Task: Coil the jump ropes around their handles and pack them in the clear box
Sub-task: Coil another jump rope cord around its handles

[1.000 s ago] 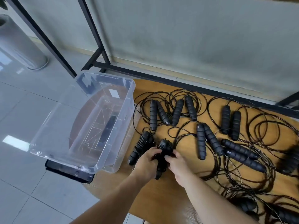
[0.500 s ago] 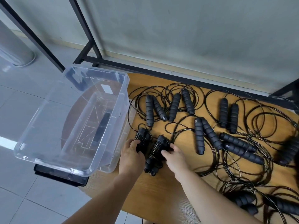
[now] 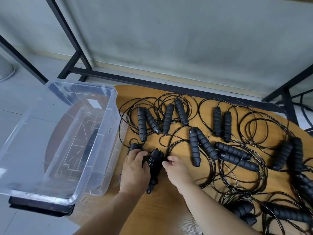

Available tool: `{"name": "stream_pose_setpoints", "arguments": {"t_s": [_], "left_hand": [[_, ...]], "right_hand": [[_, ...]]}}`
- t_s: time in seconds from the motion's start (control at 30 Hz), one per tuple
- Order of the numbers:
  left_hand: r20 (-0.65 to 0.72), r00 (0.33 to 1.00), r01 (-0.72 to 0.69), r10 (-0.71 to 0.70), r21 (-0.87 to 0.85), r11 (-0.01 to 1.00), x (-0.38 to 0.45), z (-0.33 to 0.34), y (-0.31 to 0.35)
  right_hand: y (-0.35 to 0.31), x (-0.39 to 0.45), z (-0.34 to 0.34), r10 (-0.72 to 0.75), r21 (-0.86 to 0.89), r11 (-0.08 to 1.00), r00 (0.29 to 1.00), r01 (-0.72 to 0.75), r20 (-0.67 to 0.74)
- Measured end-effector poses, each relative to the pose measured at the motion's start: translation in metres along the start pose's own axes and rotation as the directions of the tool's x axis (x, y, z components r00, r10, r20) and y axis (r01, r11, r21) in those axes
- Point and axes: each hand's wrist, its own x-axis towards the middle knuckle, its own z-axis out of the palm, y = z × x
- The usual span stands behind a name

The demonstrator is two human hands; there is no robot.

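Head view: two coiled jump ropes (image 3: 153, 164) lie by the clear box (image 3: 108, 133), long axes toward the person. The left hand (image 3: 133, 168) grips one; the right hand (image 3: 176, 170), nearer the loose ropes, pinches cord.

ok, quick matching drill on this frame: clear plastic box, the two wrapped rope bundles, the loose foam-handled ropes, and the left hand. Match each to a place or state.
Column 1
1. clear plastic box
2. coiled black rope bundle between the hands
3. loose black foam-handled jump ropes
4. left hand

Column 2
A. spread uncoiled over the wooden table
B. resting on the second coiled bundle
C. holds no ropes, overhangs the table's left edge
D. lying on the table by the right hand

Pairs: 1-C, 2-D, 3-A, 4-B
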Motion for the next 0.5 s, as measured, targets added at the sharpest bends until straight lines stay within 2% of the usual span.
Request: {"name": "stream_pose_setpoints", "arguments": {"t_s": [0.07, 0.1, 0.17, 0.23, 0.3, 0.4, 0.5], "left_hand": [[0.086, 0.994, -0.063, 0.071, -0.095, 0.993, 0.006, 0.010, 0.023], [0.160, 0.985, -0.040, 0.062, -0.141, 0.989, 0.010, 0.015, 0.036], [0.325, 0.944, 0.127, -0.050, -0.218, 0.968, 0.022, 0.030, 0.061], [0.460, 0.868, 0.324, -0.187, -0.240, 0.915, 0.036, 0.051, 0.081], [0.520, 0.820, 0.383, -0.239, -0.187, 0.905, 0.050, 0.075, 0.095], [0.530, 0.806, 0.402, -0.263, -0.165, 0.901, 0.063, 0.104, 0.110], [0.527, 0.796, 0.454, -0.299, -0.192, 0.870, 0.070, 0.127, 0.118]], "right_hand": [[-0.005, 0.006, -0.023, -0.026, -0.010, 1.000, 0.995, 0.025, -0.093], [-0.007, 0.010, -0.039, -0.054, -0.074, 0.996, 0.986, 0.043, -0.158], [-0.006, 0.021, -0.074, -0.124, -0.237, 0.970, 0.948, 0.053, -0.295], [-0.003, 0.034, -0.105, -0.201, -0.359, 0.931, 0.907, 0.060, -0.369], [0.001, 0.048, -0.124, -0.255, -0.498, 0.866, 0.896, 0.045, -0.363], [0.007, 0.063, -0.133, -0.312, -0.720, 0.694, 0.912, 0.025, -0.268], [0.009, 0.068, -0.131, -0.351, -0.781, 0.623, 0.908, 0.044, -0.229]]}}
